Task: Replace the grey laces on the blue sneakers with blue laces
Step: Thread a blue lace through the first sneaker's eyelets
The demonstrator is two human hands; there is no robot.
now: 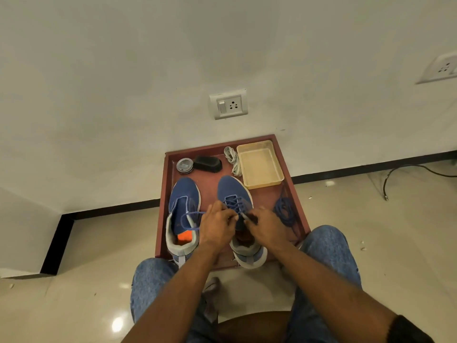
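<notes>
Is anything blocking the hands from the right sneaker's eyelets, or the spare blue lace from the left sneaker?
Nothing visible does. Both the left hand and right hand are already at the right sneaker, pinching its blue lace. The spare blue lace lies on the tray; only the right sneaker sits between it and the left sneaker.

Bare forearms, a black right sleeve point(408, 330), and blue denim jeans point(153, 283).

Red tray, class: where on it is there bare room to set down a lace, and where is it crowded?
Bare patches on the red tray: the strip between the two sneakers' toes, below the black brush, and inside the beige tub. Crowded: the near middle, where the left hand and right hand work the right sneaker, and the back row.
</notes>
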